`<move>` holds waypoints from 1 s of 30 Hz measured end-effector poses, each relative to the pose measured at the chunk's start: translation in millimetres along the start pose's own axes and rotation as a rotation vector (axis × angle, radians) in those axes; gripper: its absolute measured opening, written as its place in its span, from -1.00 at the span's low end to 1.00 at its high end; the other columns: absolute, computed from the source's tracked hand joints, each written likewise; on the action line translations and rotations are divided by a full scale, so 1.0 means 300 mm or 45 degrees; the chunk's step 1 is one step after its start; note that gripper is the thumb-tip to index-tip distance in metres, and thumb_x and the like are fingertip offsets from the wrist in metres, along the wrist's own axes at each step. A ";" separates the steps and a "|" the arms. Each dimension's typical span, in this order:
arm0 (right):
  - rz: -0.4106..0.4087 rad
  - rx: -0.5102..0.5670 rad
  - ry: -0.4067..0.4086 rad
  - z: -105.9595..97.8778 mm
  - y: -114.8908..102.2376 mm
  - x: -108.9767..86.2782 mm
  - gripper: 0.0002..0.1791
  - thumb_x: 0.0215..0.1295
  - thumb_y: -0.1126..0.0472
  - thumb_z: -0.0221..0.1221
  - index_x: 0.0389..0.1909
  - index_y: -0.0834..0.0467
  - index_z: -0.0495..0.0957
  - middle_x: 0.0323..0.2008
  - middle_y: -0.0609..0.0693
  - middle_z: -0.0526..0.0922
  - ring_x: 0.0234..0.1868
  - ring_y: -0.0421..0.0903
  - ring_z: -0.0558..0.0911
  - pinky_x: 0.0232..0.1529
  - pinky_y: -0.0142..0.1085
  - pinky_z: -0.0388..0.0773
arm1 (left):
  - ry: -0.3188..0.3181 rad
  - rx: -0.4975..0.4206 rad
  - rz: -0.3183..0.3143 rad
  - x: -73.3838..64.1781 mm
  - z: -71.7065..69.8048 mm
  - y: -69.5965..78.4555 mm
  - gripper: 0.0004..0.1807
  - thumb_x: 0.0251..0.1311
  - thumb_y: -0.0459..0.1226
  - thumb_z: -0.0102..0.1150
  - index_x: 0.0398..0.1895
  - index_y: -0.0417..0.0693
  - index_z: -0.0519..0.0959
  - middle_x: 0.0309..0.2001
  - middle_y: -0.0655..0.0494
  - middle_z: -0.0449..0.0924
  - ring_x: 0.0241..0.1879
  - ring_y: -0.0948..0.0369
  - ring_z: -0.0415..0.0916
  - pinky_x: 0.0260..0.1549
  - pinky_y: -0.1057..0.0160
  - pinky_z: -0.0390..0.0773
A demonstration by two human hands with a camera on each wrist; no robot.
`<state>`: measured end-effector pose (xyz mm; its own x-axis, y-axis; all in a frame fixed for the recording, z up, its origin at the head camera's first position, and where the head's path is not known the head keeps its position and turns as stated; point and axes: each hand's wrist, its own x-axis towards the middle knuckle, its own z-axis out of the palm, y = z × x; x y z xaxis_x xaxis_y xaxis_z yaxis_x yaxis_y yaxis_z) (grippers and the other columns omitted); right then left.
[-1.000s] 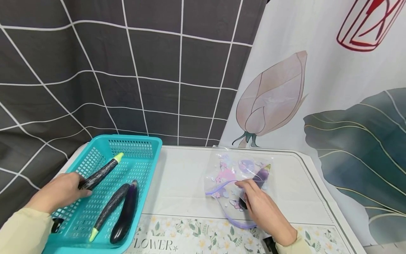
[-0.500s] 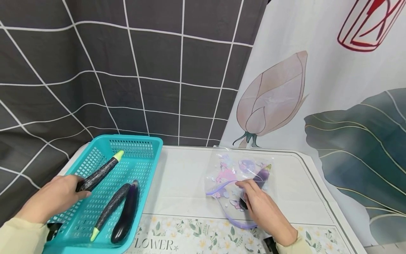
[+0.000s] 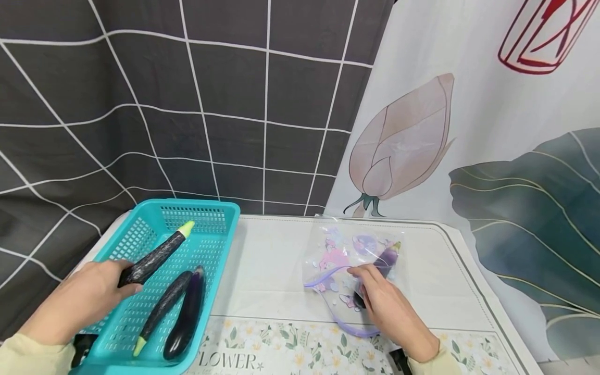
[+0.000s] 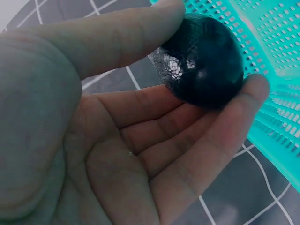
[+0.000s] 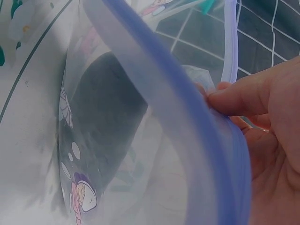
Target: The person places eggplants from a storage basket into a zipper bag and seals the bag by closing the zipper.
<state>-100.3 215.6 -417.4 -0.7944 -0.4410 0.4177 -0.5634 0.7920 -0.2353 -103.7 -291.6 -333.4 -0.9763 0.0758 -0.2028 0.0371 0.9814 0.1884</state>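
Observation:
My left hand grips the lower end of a dark, grey-streaked eggplant with a pale green tip, tilted over the turquoise basket. Its shiny round end shows between thumb and fingers in the left wrist view. Another streaked eggplant and a glossy dark purple eggplant lie side by side in the basket. On the right, my right hand pinches the purple-edged mouth of a clear printed zip bag, which gapes in the right wrist view. Inside lies a purple eggplant, partly hidden by my hand.
The white table carries a flower-patterned strip along its front. Behind it hang a dark grid-lined cloth and a white curtain with plant prints. The basket's raised walls surround the eggplants at left.
My left hand has shifted slightly, and the gripped eggplant has moved a little to the right and up. My right hand and the bag have stayed put.

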 end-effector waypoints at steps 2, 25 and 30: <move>0.000 0.000 -0.003 0.000 0.000 0.001 -0.55 0.25 0.54 0.21 0.14 0.21 0.49 0.03 0.02 0.53 -0.23 -0.16 0.63 -0.37 -0.38 0.57 | -0.002 -0.012 0.011 -0.003 -0.002 0.012 -0.59 0.27 -0.18 0.32 -0.17 -0.44 0.53 -0.60 0.11 0.36 -0.59 0.18 0.32 -0.57 0.17 0.33; -0.033 0.007 0.036 -0.002 -0.004 0.004 -0.52 0.19 0.56 0.25 0.13 0.23 0.50 0.03 0.01 0.54 -0.25 -0.13 0.64 -0.38 -0.36 0.58 | 0.101 -0.017 0.092 -0.049 -0.015 0.150 -0.43 0.19 -0.15 0.41 0.07 -0.48 0.54 -0.29 -0.06 0.64 -0.43 0.10 0.50 -0.43 0.01 0.51; -0.041 0.005 0.043 -0.001 -0.004 0.002 -0.52 0.18 0.58 0.24 0.12 0.24 0.50 0.03 0.02 0.54 -0.27 -0.15 0.63 -0.40 -0.37 0.56 | 0.101 -0.025 0.093 -0.061 -0.017 0.195 -0.34 0.12 -0.10 0.46 0.12 -0.45 0.54 -0.15 -0.18 0.66 -0.40 0.10 0.51 -0.48 0.06 0.50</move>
<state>-99.9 214.6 -416.7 -0.7680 -0.4515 0.4542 -0.5891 0.7762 -0.2246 -84.6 -236.3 -313.8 -0.9850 0.1318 -0.1114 0.1051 0.9701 0.2189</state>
